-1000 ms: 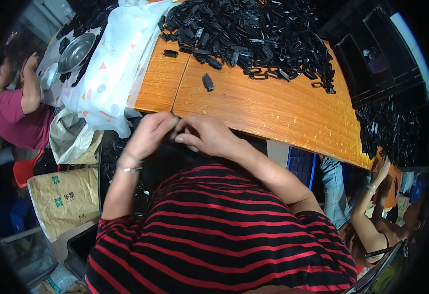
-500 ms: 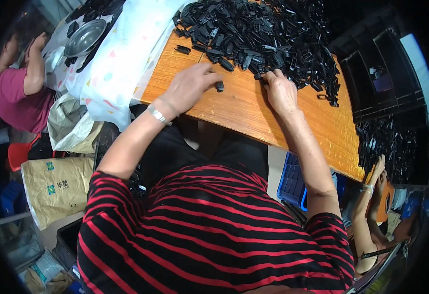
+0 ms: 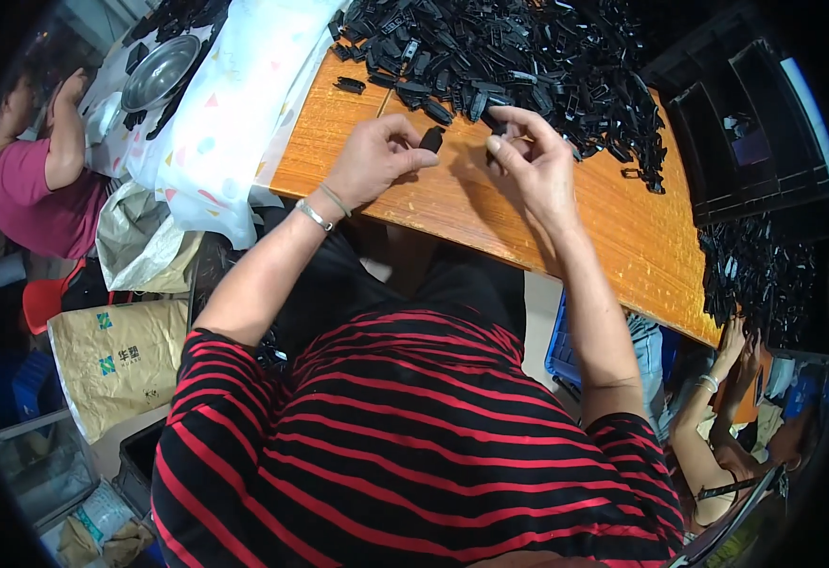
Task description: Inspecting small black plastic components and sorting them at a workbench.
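Note:
My left hand (image 3: 369,163) pinches a small black plastic part (image 3: 431,140) between thumb and fingertips, just above the wooden table (image 3: 414,204). To its right, my right hand (image 3: 539,172) is closed, thumb against fingers, around another small black plastic part (image 3: 498,133), which the fingers partly hide. The two held parts are apart. Beyond both hands spreads a big heap of black plastic parts (image 3: 528,57), and one loose part (image 3: 349,85) lies at its left edge.
A black crate (image 3: 731,142) borders the table's right side, with more black parts (image 3: 750,275) below it. Patterned white sheeting (image 3: 215,142) covers the left, near a metal bowl (image 3: 160,74). One person (image 3: 40,189) sits left; another's hands (image 3: 731,350) work at right.
My left hand has taken hold of the black part that lay under its fingers. My right hand has lifted from the heap's edge and turned, now with a part in it.

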A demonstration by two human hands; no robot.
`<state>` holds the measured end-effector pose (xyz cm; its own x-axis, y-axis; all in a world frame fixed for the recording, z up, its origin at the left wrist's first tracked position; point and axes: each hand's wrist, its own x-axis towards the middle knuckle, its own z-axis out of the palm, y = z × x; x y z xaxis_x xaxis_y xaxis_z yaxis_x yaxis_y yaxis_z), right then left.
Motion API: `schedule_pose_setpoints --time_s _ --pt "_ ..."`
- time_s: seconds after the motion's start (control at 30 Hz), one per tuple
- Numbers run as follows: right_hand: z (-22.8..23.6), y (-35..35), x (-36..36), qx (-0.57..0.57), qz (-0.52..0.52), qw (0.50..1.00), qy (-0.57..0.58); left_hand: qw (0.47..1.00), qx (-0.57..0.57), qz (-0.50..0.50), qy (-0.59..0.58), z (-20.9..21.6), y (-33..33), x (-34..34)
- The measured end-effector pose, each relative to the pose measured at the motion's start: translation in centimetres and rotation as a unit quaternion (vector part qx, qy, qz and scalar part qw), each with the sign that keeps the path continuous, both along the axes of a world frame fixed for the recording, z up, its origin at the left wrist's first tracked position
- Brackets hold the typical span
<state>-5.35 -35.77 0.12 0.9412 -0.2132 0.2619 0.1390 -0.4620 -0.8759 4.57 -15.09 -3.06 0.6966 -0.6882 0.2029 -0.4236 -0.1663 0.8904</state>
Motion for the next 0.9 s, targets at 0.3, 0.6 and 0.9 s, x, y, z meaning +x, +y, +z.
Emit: schedule_pose_setpoints --time_s 0.3,0.6,0.9 --pt "-0.7 5.7 -1.4 0.092 -0.059 0.991 -0.079 0.912 -0.261 0.046 0.313 1.0 -0.2 -3.3" --pt "-0.3 5.6 -1.2 0.051 -0.059 0.994 -0.081 0.913 -0.273 0.003 0.303 1.1 0.1 -3.4" --pt "0.0 5.9 -1.2 -0.052 -0.047 0.991 -0.117 0.932 -0.261 0.008 0.25 0.3 0.2 -3.1"
